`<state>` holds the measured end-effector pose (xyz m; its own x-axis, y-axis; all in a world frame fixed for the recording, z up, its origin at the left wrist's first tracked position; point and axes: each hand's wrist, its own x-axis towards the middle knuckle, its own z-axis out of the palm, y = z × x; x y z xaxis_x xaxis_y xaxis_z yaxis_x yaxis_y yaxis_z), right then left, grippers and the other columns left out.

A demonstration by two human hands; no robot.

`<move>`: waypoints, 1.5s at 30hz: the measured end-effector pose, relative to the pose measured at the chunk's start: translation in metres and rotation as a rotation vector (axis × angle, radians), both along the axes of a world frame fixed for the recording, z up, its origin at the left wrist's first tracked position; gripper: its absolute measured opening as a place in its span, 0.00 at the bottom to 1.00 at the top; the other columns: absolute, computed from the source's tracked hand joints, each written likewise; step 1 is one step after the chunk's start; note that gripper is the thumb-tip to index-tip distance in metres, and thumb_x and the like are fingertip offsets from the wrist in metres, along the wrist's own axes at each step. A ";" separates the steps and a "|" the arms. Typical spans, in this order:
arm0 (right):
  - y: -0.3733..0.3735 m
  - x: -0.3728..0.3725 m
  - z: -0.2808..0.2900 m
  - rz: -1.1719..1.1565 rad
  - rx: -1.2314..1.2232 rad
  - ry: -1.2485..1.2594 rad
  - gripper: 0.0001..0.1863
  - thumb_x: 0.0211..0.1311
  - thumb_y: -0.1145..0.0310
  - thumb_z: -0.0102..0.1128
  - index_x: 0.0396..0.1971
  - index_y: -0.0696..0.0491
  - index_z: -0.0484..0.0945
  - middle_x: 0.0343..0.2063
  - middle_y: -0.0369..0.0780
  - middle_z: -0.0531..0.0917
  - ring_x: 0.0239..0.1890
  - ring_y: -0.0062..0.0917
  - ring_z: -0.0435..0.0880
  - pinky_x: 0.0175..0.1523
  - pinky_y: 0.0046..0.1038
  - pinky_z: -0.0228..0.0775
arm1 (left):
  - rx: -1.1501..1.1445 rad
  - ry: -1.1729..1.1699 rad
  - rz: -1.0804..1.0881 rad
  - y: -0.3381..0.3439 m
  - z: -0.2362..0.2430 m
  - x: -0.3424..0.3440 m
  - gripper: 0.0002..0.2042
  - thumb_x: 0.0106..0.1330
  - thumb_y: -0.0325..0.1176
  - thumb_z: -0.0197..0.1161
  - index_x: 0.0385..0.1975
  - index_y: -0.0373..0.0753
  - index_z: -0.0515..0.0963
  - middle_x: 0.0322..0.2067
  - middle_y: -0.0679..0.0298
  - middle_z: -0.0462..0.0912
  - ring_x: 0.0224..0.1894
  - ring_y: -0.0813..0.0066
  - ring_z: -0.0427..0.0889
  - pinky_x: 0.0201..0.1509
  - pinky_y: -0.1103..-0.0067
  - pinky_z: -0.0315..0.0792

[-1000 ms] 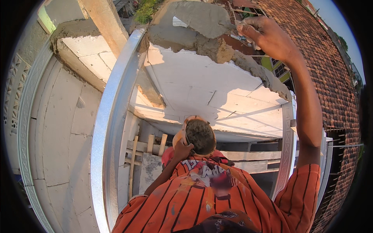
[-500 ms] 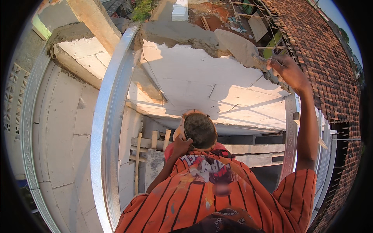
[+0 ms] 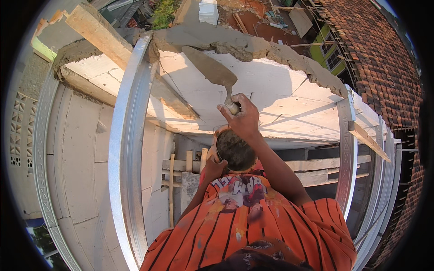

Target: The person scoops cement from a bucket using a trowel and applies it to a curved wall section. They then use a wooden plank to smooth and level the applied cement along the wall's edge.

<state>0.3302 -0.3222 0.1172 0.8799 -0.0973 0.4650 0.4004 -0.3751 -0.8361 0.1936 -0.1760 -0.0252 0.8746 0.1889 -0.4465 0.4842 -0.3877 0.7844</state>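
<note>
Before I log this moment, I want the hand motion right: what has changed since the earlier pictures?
The right hand has swung left and in toward the body, from beyond the bucket's right side to just above the bucket, bringing the trowel with it. Nothing was taken hold of or let go. The left hand still holds the bucket, with mortar inside.

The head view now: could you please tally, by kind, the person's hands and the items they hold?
Hands: 2 (left hand, right hand)
Trowel, in the right hand: 1
Mortar container, in the left hand: 1
Total: 4
</note>
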 end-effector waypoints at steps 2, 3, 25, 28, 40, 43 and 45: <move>-0.030 0.013 -0.019 -0.096 0.127 0.150 0.16 0.49 0.64 0.71 0.28 0.55 0.73 0.20 0.40 0.77 0.21 0.24 0.74 0.29 0.26 0.69 | 0.037 -0.038 -0.012 -0.001 0.009 0.004 0.15 0.50 0.37 0.65 0.21 0.34 0.67 0.18 0.63 0.71 0.22 0.75 0.70 0.25 0.72 0.67; -0.049 0.013 -0.026 -0.092 0.133 0.161 0.15 0.51 0.64 0.70 0.28 0.56 0.73 0.18 0.39 0.76 0.21 0.21 0.73 0.28 0.25 0.68 | 0.040 -0.061 -0.019 0.000 0.011 0.006 0.15 0.50 0.37 0.65 0.21 0.34 0.67 0.19 0.62 0.72 0.22 0.75 0.70 0.26 0.72 0.67; -0.183 0.030 0.166 -0.054 -0.973 0.245 0.16 0.60 0.59 0.53 0.37 0.56 0.81 0.31 0.51 0.81 0.35 0.47 0.80 0.42 0.40 0.69 | -0.047 0.092 -0.057 0.003 0.014 0.013 0.13 0.51 0.35 0.64 0.25 0.31 0.71 0.21 0.62 0.75 0.24 0.75 0.75 0.27 0.72 0.69; -0.204 0.025 0.178 0.022 -0.999 0.286 0.17 0.60 0.58 0.52 0.35 0.58 0.81 0.25 0.50 0.80 0.31 0.42 0.79 0.38 0.38 0.68 | -0.048 -0.109 -0.076 0.005 -0.017 0.013 0.12 0.51 0.34 0.63 0.26 0.31 0.71 0.21 0.62 0.76 0.24 0.76 0.75 0.27 0.74 0.70; -0.153 0.038 0.227 -0.085 -1.203 0.092 0.14 0.59 0.64 0.57 0.34 0.60 0.82 0.27 0.49 0.83 0.27 0.38 0.82 0.38 0.35 0.73 | 0.012 -0.047 -0.106 0.019 -0.041 0.010 0.14 0.50 0.36 0.64 0.27 0.32 0.71 0.22 0.61 0.76 0.25 0.74 0.75 0.30 0.74 0.70; -0.191 0.045 0.221 -0.059 -1.259 0.021 0.13 0.58 0.64 0.58 0.33 0.59 0.83 0.27 0.49 0.83 0.26 0.37 0.83 0.38 0.35 0.74 | -0.093 -0.017 -0.091 0.007 -0.009 0.016 0.14 0.50 0.37 0.64 0.25 0.33 0.70 0.21 0.63 0.74 0.23 0.74 0.73 0.29 0.74 0.68; -0.195 0.044 0.230 -0.101 -1.353 0.136 0.13 0.57 0.64 0.59 0.33 0.59 0.83 0.27 0.48 0.83 0.27 0.36 0.83 0.37 0.34 0.74 | -0.032 -0.021 -0.095 0.016 -0.034 0.010 0.14 0.50 0.36 0.64 0.24 0.34 0.69 0.20 0.63 0.73 0.23 0.75 0.72 0.28 0.74 0.68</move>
<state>0.3745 -0.5169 0.3476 0.9424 0.2948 0.1582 0.2671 -0.9476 0.1751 0.2039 -0.1596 -0.0588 0.8971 0.0908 -0.4323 0.4298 -0.4057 0.8067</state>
